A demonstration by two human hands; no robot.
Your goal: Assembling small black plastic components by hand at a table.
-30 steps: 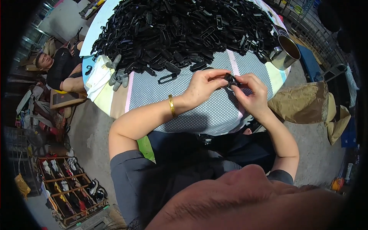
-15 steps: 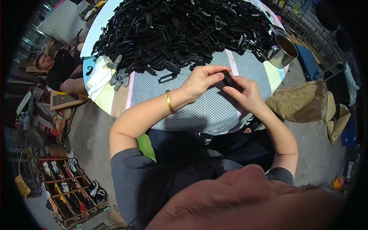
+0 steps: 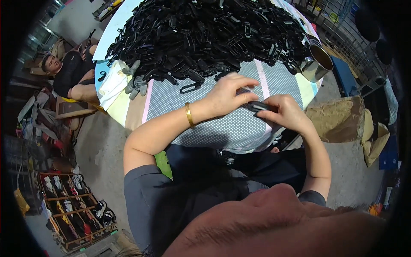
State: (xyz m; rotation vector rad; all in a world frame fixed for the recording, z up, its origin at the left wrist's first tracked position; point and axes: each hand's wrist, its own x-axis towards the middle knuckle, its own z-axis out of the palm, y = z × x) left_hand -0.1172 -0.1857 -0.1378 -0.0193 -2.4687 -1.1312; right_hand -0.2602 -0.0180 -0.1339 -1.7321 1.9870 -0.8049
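My right hand grips a small, elongated black plastic part between thumb and fingers, low over the front of the table. The part lies roughly level, and a pale streak shows on its upper face. My left hand, a gold bangle at its wrist, is close by on the left. Its fingers are bent and spread apart, one fingertip close to the part's left end; whether it touches I cannot tell. Beyond both hands rises a big heap of similar black plastic parts. One loose, frame-shaped black part lies at the heap's near edge.
A metal mug stands at the table's right side. Grey gloves and a white cloth lie at the left. A person sits beyond the table's left edge. A brown sack is on the floor at right.
The black part has tipped from steeply slanted to nearly level and moved slightly nearer to me. My left fingers have come off its upper end and spread; my right hand has turned with it.
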